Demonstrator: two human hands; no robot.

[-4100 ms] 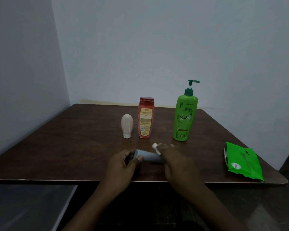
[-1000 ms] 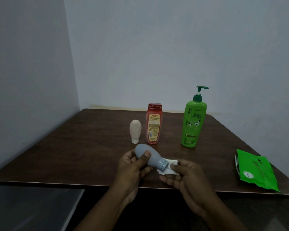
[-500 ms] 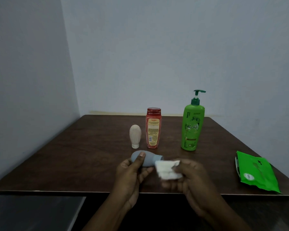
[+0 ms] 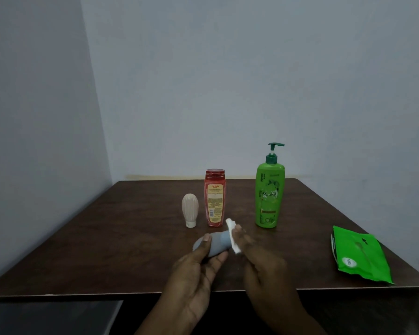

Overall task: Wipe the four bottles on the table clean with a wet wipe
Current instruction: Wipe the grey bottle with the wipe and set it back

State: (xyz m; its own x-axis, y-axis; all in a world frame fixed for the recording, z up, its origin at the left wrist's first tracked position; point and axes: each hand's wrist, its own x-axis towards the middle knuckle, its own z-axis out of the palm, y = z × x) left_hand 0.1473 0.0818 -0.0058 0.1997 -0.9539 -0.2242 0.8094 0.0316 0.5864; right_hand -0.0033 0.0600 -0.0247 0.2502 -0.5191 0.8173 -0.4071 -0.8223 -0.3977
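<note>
The right hand (image 4: pixel 264 264), its curled fingers pinching the folded white wet wipe (image 4: pixel 232 235), is now pressing it back against the small grey bulb-shaped plastic bottle (image 4: pixel 217 243), which the left hand (image 4: pixel 194 269) is gripping sideways just above the dark brown surface (image 4: pixel 131 238), so wiping is apparently resuming.

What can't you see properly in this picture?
Head view, the only one:
1. The grey bottle's cap end: the wet wipe and right hand cover it.
2. The grey bottle's underside: the left hand holds it from below.
3. The red bottle's label print: too small to read.
4. Dirt on any bottle: the picture is too dim.
</note>
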